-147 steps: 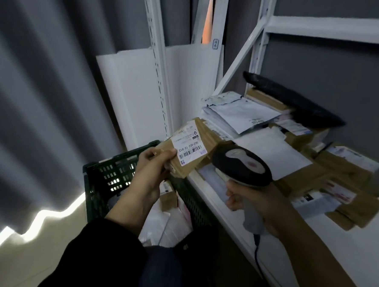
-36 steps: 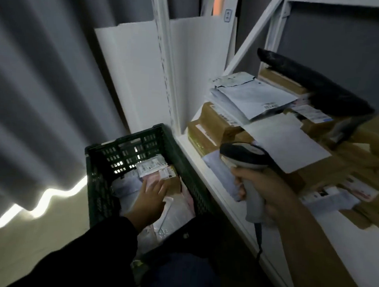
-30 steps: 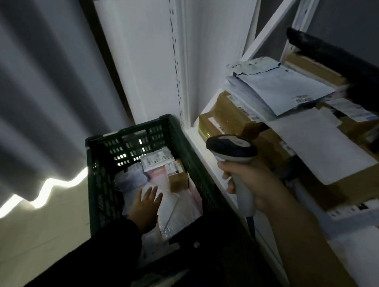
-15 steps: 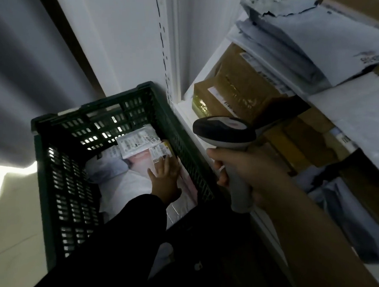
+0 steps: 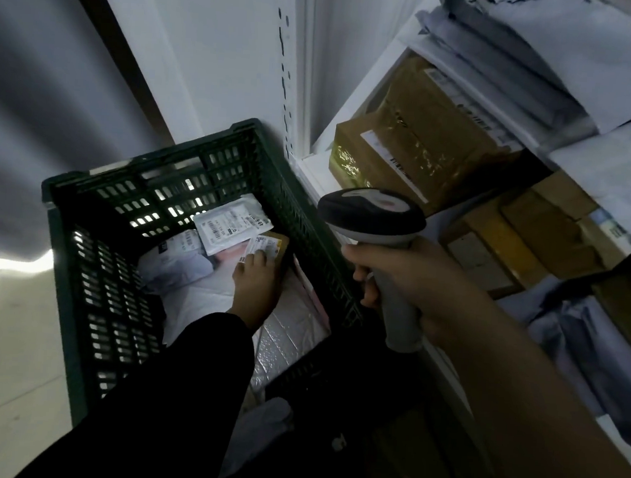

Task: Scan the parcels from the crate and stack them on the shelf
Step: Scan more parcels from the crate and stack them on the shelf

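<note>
**One more parcel under the fingers, scanner held ready**

Several parcels lie in the green slatted crate [image 5: 65, 260], which stands on the floor hard against the foot of the white shelf [image 5: 310, 172], so a parcel probably needs only a short lift to reach it. The left hand [image 5: 257, 283] reaches down into the crate. Its fingers are stretched nearly straight and rest on top of a small cardboard box [image 5: 282, 242], over its printed label [image 5: 265, 244], and they have not curled round it. This looks like the moment just ahead of a pick, and the box sits label-up, which would suit a quick scan.

Beside the box a flat white packet [image 5: 230, 226] also shows its barcode. A grey poly bag [image 5: 176, 263] and a pink bubble mailer [image 5: 294, 322] lie lower down.

The right hand [image 5: 411, 278] is wrapped firmly round the handle of the barcode scanner [image 5: 374, 214]. It holds the scanner upright above the crate's near wall with the head aimed away from the body, probably parked so the lifted box can be brought up to it.

On the shelf a brown taped parcel [image 5: 415, 149] sits at the corner next to the slotted upright [image 5: 298, 71], with grey mailers [image 5: 540, 49] piled on top of it. The stack is crowded and uneven, so a small box would need a flat spot.
</note>
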